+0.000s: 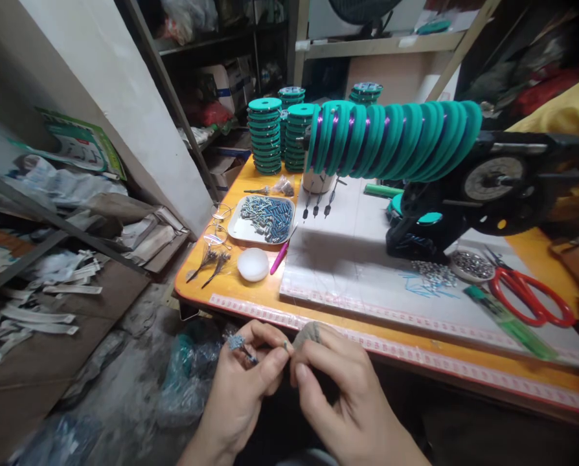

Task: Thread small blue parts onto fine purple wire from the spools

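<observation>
Left hand [243, 382]: grip is clamped. A small bundle [236, 342] of blue-grey pieces is lodged among the fingers, and the tips of thumb and forefinger press together at a tiny item too small to identify. Right hand [342, 382]: fingers curled, thumb beside forefinger, tips just beside the left ones. Whether its grip is together on anything, cannot tell.

Location: hands and bundle are off the tabletop [228, 285], just outside its near edge, over a dark gap. Plastic bags [187, 375] lie below and to the left.

Along the near edge runs a measuring tape [401, 351]. Toward the left near corner: a round white dish [253, 266] and dark tufts [215, 264]. Farther in, by the left edge, a white tray [239, 231] carries loose blue and pale pieces [274, 217]. A pink tool [279, 259] lies beside the left edge of the grey board [318, 281], its thin tip pointing away from the near edge. On the board's right part: metallic bits [432, 273] and red scissors [537, 298]. Green spools [396, 139] line a black machine [420, 223]; spool stacks [265, 136] stand toward the far left corner.

Risks (judgement): if the left finger hold slackens while the fingertips work, bundle pieces could slip out. With no tabletop beneath, a drop would probably be lost in the gap or among the bags. A sleeve or wrist catching the tray could scatter its pieces.
</observation>
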Motion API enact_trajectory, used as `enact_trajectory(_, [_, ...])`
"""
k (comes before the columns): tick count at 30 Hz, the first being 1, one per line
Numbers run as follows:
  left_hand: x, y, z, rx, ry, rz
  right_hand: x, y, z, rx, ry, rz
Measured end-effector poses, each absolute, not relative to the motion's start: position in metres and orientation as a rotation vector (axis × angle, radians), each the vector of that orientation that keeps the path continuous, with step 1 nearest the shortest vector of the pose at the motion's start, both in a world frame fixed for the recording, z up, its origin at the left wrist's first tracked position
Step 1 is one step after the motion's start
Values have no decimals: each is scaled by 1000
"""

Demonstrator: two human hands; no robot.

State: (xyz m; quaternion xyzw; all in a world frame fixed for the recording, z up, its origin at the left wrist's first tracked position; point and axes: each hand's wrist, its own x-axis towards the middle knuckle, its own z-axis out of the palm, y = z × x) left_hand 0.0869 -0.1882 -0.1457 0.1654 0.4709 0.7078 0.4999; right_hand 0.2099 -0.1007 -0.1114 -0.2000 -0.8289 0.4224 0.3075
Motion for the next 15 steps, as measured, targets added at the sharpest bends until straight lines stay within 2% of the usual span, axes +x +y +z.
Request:
enact_trajectory(7, [90,-188,-143,476,1404,1685,209,-95,-109,-615,-2201,1171])
enact_trajectory(15, [86,-192,-150,607,1405,1627,209,-93,-105,-631,-2236,1143])
